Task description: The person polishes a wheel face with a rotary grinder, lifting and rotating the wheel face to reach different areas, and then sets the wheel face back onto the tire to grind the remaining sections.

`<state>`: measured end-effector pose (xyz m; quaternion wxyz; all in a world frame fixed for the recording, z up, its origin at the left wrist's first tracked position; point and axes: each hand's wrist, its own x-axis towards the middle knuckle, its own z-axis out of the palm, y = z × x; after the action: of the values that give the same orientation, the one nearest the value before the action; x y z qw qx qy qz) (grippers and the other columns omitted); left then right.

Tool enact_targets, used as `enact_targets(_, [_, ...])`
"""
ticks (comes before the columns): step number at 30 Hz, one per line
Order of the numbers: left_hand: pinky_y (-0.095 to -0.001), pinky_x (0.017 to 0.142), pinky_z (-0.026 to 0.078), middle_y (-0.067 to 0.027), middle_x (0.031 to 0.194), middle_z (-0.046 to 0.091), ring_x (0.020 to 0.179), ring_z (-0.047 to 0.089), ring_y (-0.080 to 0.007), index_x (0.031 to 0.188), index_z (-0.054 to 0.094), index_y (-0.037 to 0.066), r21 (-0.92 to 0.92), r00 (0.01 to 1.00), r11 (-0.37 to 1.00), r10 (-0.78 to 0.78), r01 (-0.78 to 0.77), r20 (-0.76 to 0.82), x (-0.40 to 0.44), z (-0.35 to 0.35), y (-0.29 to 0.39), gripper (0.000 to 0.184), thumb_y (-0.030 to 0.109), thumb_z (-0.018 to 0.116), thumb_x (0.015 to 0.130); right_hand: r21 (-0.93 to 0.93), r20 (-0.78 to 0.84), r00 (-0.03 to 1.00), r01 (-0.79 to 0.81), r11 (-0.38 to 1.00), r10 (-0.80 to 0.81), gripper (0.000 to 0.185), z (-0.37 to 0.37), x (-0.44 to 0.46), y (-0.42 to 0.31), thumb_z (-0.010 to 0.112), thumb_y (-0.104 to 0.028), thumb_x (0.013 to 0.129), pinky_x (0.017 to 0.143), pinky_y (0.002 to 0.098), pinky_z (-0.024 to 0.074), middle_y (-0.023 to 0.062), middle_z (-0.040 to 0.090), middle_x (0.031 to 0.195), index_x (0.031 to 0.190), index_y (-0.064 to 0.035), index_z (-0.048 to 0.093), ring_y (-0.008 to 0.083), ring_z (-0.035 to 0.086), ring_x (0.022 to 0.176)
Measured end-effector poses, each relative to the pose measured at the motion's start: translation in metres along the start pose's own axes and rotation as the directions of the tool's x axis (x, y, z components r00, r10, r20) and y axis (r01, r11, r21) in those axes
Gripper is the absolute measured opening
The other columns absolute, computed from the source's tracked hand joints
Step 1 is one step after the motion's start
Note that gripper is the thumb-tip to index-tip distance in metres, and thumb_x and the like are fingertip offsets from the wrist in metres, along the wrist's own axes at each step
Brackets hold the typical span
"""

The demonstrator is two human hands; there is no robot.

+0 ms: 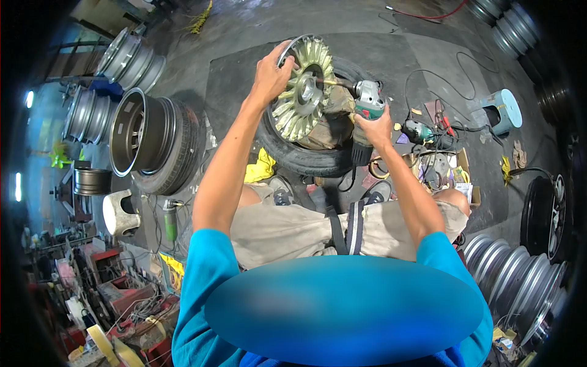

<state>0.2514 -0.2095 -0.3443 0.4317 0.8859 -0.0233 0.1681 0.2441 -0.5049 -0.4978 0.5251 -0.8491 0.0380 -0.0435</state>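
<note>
My left hand (272,74) is closed on the upper left rim of a many-spoked alloy wheel (282,116), which stands tilted upright over a tire (284,160) lying on the floor. In my right hand (374,127) is a green and grey angle grinder (369,98), its body pointing up and its cord hanging below. A shaft reaches left from its head towards the wheel's hub; whether the tip touches the wheel I cannot tell. Brownish cloth (327,133) lies on the tire behind the wheel.
At right are another power tool (417,131), a cardboard box (463,162) of small items and a light-blue stool (506,112). Left, a bronze rim (129,137) leans on a tire (177,165). A yellow cloth (262,166) lies near my left shoe; stacked rims (516,281) stand lower right.
</note>
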Motion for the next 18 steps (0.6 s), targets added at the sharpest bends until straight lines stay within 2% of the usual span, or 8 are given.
enact_targets(3, [-0.0319,0.087,0.051,-0.0047,0.09,0.079,0.087,0.067,-0.0145,0.144,0.058,0.005,0.007,1.0,1.0,-0.02,0.02,-0.003,-0.001,-0.002,-0.003,0.049,0.022,0.058,0.098,0.09,0.027,0.999,0.02,0.996,-0.022,0.088,0.007,-0.018,0.022,0.091,-0.034,0.063,0.095,0.0405,0.0534,0.0252,0.069,0.116,0.129,0.0079,0.05,0.0341,0.068,0.107])
enact_targets(5, [-0.0319,0.087,0.051,-0.0048,0.091,0.079,0.086,0.067,-0.0147,0.144,0.058,0.005,-0.002,1.0,1.0,0.012,-0.012,-0.009,0.0,-0.002,-0.006,0.049,0.022,0.058,0.098,0.117,0.095,0.991,-0.11,0.987,0.099,0.089,0.008,-0.032,0.035,0.092,-0.034,0.063,0.095,0.0396,0.0533,0.0238,0.069,0.116,0.13,0.0076,0.051,0.0319,0.068,0.106])
enact_targets(6, [-0.0319,0.087,0.051,-0.0048,0.091,0.079,0.086,0.067,-0.0147,0.144,0.058,0.005,-0.005,1.0,1.0,0.013,-0.013,-0.009,0.0,-0.002,-0.006,0.049,0.022,0.058,0.098,0.068,0.109,0.985,-0.141,0.988,0.134,0.089,0.009,-0.036,0.041,0.091,-0.035,0.063,0.095,0.0394,0.0531,0.0223,0.069,0.117,0.131,0.0071,0.052,0.0308,0.068,0.106])
enact_targets(8, [-0.0355,0.089,0.054,-0.0103,0.091,0.078,0.093,0.074,-0.0226,0.14,0.059,0.004,-0.005,1.0,1.0,-0.022,0.021,-0.01,-0.001,-0.004,-0.004,0.045,0.018,0.058,0.097,0.124,0.158,0.977,-0.166,0.978,0.146,0.09,0.012,-0.04,0.053,0.091,-0.035,0.063,0.095,0.0392,0.0531,0.0218,0.068,0.118,0.131,0.0072,0.052,0.0303,0.068,0.106])
enact_targets(9, [-0.0355,0.089,0.054,-0.0103,0.091,0.078,0.093,0.074,-0.0226,0.14,0.059,0.004,-0.005,1.0,1.0,-0.021,0.021,-0.011,-0.002,-0.004,-0.004,0.045,0.018,0.058,0.097,0.181,0.21,0.966,-0.193,0.964,0.154,0.09,0.013,-0.04,0.059,0.091,-0.036,0.063,0.095,0.039,0.053,0.0212,0.068,0.119,0.132,0.0073,0.051,0.0298,0.067,0.106])
enact_targets(13, [-0.0357,0.089,0.054,-0.0097,0.091,0.079,0.093,0.074,-0.0227,0.14,0.059,0.004,-0.005,1.0,1.0,0.021,-0.021,-0.023,-0.003,-0.003,-0.006,0.046,0.019,0.058,0.097,0.203,0.16,0.961,-0.257,0.945,0.227,0.092,0.013,-0.033,0.037,0.091,-0.034,0.064,0.096,0.0378,0.0522,0.0216,0.067,0.12,0.134,0.0083,0.049,0.0285,0.066,0.107])
enact_targets(15, [-0.0357,0.089,0.054,-0.0097,0.091,0.079,0.093,0.074,-0.0227,0.14,0.059,0.004,-0.005,0.999,0.999,0.041,-0.041,-0.029,-0.003,-0.002,-0.008,0.045,0.019,0.058,0.097,0.226,0.147,0.969,-0.227,0.947,0.197,0.091,0.009,-0.032,0.026,0.091,-0.033,0.064,0.096,0.0377,0.0523,0.022,0.066,0.12,0.133,0.0088,0.048,0.0287,0.066,0.107])
enact_targets(18, [-0.0359,0.088,0.054,-0.0099,0.091,0.078,0.092,0.074,-0.0232,0.14,0.059,0.004,0.01,1.0,1.0,0.012,-0.012,-0.013,-0.001,-0.003,-0.005,0.045,0.019,0.058,0.097,0.089,0.139,0.983,-0.13,0.988,0.117,0.089,0.005,-0.034,0.032,0.09,-0.032,0.064,0.093,0.0381,0.0535,0.0218,0.067,0.118,0.131,0.0089,0.049,0.0282,0.066,0.105])
